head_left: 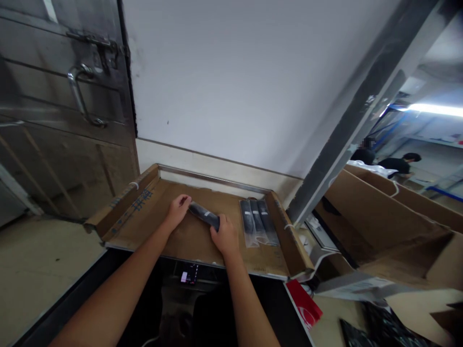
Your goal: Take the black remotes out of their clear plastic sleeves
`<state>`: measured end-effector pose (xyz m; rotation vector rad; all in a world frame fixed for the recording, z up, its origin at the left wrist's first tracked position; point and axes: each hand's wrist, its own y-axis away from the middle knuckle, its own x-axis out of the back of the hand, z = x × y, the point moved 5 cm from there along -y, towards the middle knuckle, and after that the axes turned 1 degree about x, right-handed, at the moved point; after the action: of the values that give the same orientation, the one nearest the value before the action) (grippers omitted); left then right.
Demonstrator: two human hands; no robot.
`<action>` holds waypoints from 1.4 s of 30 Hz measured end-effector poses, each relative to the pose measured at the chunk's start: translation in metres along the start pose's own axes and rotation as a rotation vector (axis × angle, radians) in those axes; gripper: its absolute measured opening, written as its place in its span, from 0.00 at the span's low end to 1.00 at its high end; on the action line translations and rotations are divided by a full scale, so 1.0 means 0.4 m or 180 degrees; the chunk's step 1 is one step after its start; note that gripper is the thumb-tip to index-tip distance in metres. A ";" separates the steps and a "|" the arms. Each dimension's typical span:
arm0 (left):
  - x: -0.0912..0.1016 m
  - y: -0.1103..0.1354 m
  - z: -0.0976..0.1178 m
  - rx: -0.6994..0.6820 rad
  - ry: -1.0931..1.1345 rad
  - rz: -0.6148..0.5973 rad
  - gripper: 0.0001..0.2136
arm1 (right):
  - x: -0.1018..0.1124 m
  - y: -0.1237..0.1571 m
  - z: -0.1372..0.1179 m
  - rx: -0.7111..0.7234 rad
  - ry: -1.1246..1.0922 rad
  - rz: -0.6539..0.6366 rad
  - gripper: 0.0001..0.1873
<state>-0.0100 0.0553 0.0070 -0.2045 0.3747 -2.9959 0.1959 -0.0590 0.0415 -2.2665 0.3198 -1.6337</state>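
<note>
My left hand (pixel 177 208) and my right hand (pixel 224 235) both grip a dark, narrow packet in clear wrap (pixel 204 214), one at each end. It lies slanted on the cardboard-lined work surface (pixel 152 217). Both hands have their fingers curled round it. To the right, three similar dark packets (pixel 258 221) lie side by side near the cardboard's right edge.
A metal door with a handle (pixel 81 99) stands at the left, a white wall behind. A grey post (pixel 347 125) rises at the right. Big cardboard boxes (pixel 390 226), a red and white item (pixel 306 306) and other people far right.
</note>
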 end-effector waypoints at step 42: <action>0.040 0.015 0.032 0.0202 0.0929 0.0670 0.19 | -0.013 -0.002 0.015 0.0115 -0.0139 0.0117 0.31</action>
<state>-0.0233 0.0444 0.0197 0.2646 0.3047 -2.8230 0.2000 -0.0556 0.0354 -2.2528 0.3167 -1.5572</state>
